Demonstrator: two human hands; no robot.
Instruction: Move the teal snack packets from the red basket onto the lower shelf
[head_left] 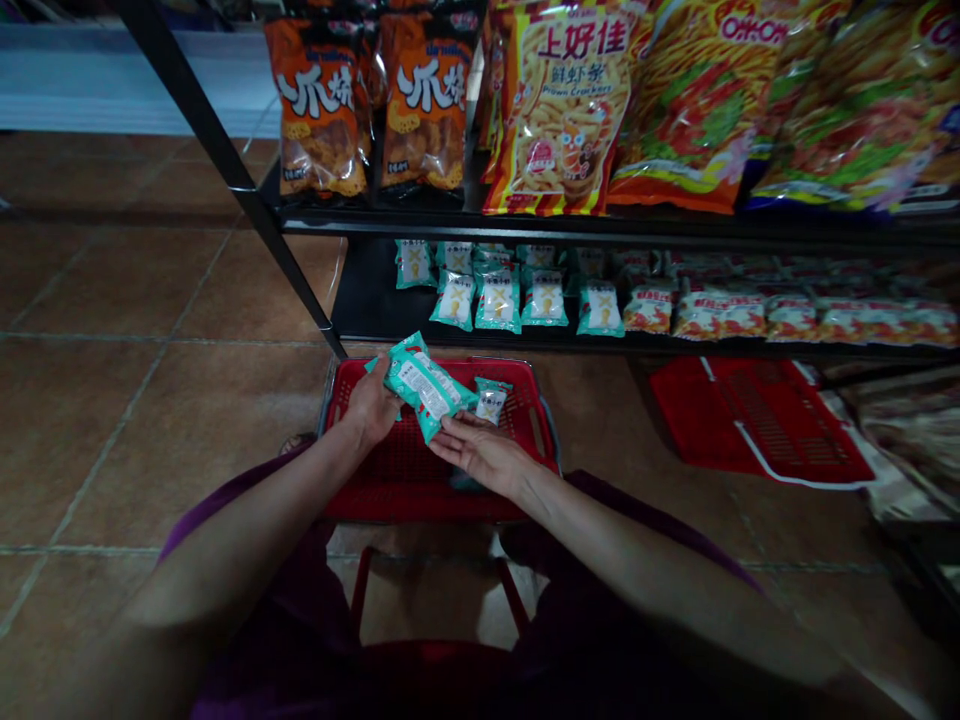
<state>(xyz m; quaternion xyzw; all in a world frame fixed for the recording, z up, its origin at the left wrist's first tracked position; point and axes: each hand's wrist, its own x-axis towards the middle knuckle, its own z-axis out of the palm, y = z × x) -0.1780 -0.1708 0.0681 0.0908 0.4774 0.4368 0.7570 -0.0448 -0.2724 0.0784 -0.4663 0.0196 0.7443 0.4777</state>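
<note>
A teal snack packet (424, 386) with a white printed label is held over the red shopping basket (346, 380). My left hand (373, 405) grips its left end, and the fingers of my right hand (480, 450) close on its lower right corner. Just beyond my right hand, another teal snack packet (492, 402) with a white front sits in the basket. Part of something teal shows beneath the held packet, mostly hidden. The basket stands on the floor between my knees, in front of the shelf.
Teal packets (498, 297) and red-and-white packets (724, 310) line the lower shelf (367, 300). Big crisp bags (562, 110) fill the shelf above. A black shelf post (247, 190) slants down at left. A second red basket (765, 420) lies on the tiled floor at right.
</note>
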